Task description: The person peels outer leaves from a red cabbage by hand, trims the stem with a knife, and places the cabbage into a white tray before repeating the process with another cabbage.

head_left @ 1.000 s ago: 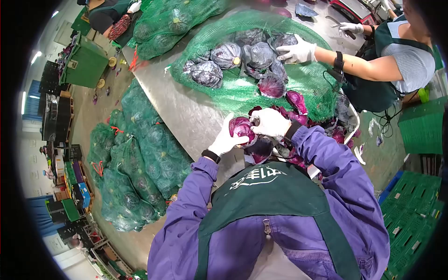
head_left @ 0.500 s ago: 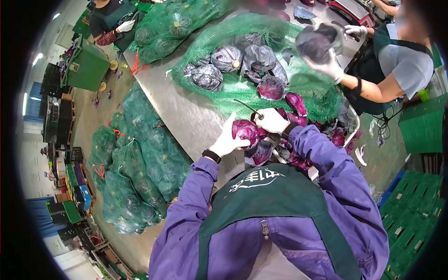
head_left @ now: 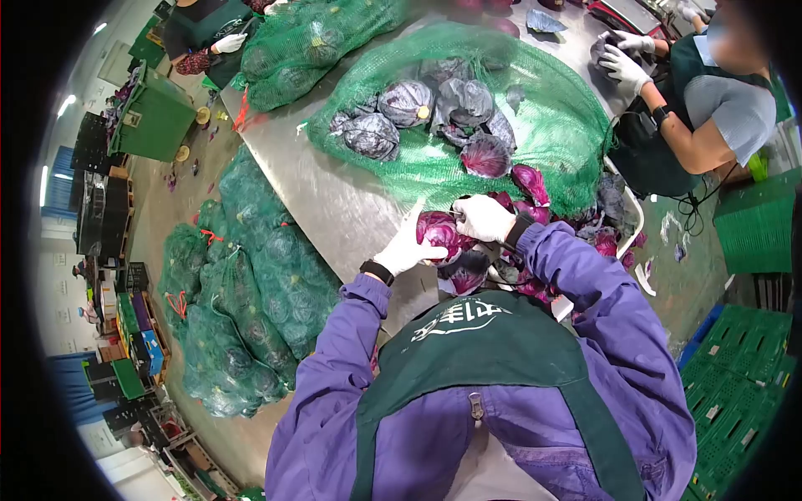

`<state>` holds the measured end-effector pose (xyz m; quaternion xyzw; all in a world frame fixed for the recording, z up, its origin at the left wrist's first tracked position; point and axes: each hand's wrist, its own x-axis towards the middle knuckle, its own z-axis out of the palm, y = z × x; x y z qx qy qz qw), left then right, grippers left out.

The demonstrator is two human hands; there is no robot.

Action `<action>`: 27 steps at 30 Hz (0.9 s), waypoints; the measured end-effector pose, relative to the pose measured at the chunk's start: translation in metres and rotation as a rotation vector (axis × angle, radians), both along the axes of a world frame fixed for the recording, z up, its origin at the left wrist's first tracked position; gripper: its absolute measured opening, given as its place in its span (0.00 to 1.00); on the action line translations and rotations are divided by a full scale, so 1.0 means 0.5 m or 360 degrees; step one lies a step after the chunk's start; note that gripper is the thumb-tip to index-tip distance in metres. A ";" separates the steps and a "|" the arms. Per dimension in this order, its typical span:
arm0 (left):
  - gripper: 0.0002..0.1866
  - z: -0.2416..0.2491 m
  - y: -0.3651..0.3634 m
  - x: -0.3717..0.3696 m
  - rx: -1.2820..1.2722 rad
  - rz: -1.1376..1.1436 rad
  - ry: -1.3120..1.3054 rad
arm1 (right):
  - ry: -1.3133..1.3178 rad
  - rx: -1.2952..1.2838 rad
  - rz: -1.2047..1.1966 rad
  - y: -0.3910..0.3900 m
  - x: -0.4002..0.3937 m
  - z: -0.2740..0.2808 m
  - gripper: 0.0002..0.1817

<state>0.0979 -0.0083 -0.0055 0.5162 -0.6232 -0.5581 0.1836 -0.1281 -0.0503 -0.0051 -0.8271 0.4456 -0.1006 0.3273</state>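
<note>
My left hand [head_left: 404, 247], in a white glove, is closed around the side of a red cabbage [head_left: 443, 235] above the table's near edge. My right hand [head_left: 484, 219], also gloved, is closed on a knife [head_left: 459, 212] at the top right of that cabbage. Only a small dark bit of the knife shows; its blade is mostly hidden. Loose purple cabbage leaves [head_left: 465, 273] lie just below and to the right of my hands. Beyond them, an open green net bag [head_left: 401, 171] holds several dark cabbages [head_left: 405, 103].
Across the metal table [head_left: 313, 188], a co-worker [head_left: 710, 117] at the right holds a dark cabbage. Another person [head_left: 205, 42] stands at the far left. Filled net bags [head_left: 242, 292] lie on the floor at left. Green crates [head_left: 739, 367] stand at right.
The knife's blade, earlier raised up and left, has come down and is mostly hidden at the cabbage. The right co-worker's hands and cabbage have moved away from the net bag, toward the upper right.
</note>
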 end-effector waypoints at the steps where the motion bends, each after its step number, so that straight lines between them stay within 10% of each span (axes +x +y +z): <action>1: 0.68 0.000 0.000 0.001 -0.0007 0.0008 0.0003 | 0.0003 -0.0007 0.0008 -0.001 -0.004 -0.010 0.15; 7: 0.67 -0.028 -0.001 0.001 -0.0075 -0.0019 -0.0053 | -0.0447 -0.0065 -0.0137 0.029 0.022 0.080 0.14; 9: 0.67 -0.034 -0.013 -0.006 -0.0628 -0.0638 -0.0565 | -0.0397 -0.0027 -0.0074 0.023 0.028 0.043 0.14; 19: 0.63 -0.030 0.015 0.006 -0.0176 0.0048 0.0217 | -0.0331 -0.0084 -0.1231 -0.020 -0.066 -0.054 0.10; 27: 0.41 -0.063 -0.036 0.020 0.0473 0.0585 0.0858 | -0.0898 0.0207 -0.0165 0.066 -0.005 -0.031 0.21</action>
